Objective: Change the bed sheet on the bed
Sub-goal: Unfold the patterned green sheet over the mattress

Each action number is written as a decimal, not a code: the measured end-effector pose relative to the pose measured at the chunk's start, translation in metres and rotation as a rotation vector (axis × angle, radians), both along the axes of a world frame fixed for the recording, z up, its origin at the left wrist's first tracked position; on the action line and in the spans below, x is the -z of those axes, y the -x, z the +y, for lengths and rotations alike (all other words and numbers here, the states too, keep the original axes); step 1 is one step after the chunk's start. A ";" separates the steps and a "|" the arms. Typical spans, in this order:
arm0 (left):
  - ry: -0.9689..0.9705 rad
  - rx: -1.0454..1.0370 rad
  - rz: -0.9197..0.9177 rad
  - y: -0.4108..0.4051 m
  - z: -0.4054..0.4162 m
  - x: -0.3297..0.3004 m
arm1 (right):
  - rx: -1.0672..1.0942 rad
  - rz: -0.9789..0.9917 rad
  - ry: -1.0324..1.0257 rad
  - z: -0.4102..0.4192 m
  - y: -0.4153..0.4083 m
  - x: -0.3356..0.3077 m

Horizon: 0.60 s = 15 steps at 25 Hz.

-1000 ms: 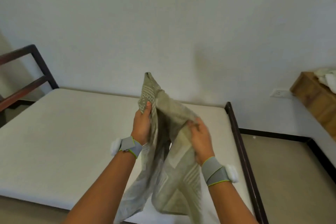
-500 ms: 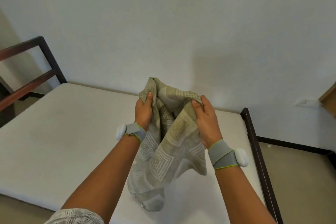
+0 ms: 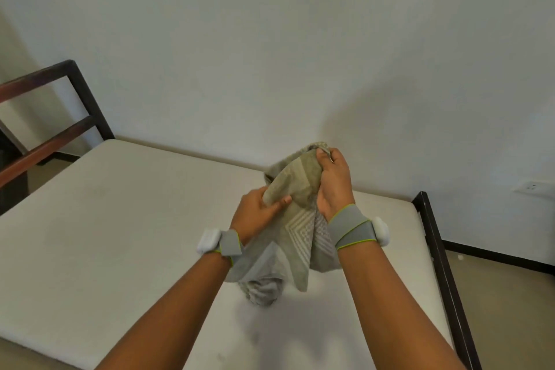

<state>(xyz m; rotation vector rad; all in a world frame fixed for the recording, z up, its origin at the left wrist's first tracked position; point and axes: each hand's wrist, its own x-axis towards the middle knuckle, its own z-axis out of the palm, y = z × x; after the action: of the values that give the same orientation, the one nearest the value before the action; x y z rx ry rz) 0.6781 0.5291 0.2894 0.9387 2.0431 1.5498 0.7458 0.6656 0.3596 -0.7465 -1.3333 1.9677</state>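
A bunched olive-green bed sheet with a pale geometric print hangs over the bare white mattress. My right hand grips its top fold, held higher and farther out. My left hand pinches the cloth lower down, thumb laid along a fold. The sheet's lowest bundle touches or nearly touches the mattress between my forearms. Both wrists wear grey bands with white sensors.
A dark bed frame rail runs along the mattress's right side. A dark wooden headboard stands at the left. A white wall rises behind the bed, with a socket at the right. Tan floor lies right of the frame.
My right hand has risen and moved away with the sheet's top fold, while my left hand dropped to a lower fold. The sheet is more gathered and the view shifted left.
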 end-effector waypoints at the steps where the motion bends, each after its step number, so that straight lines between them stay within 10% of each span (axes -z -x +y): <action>1: -0.001 -0.051 -0.011 0.010 0.005 -0.005 | -0.010 0.024 0.064 0.001 0.001 0.001; 8: -0.155 -0.345 -0.954 0.078 0.052 -0.017 | -0.338 -0.131 0.168 -0.014 -0.020 0.024; 15: -0.097 -0.219 -1.104 0.134 0.049 -0.010 | -0.010 -0.183 -0.078 -0.038 0.002 0.055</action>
<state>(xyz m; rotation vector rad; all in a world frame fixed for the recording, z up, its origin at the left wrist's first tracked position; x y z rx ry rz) 0.5438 0.5783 0.2990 -0.1777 1.2707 1.7069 0.7442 0.6278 0.3049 -0.9010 -1.5137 1.8801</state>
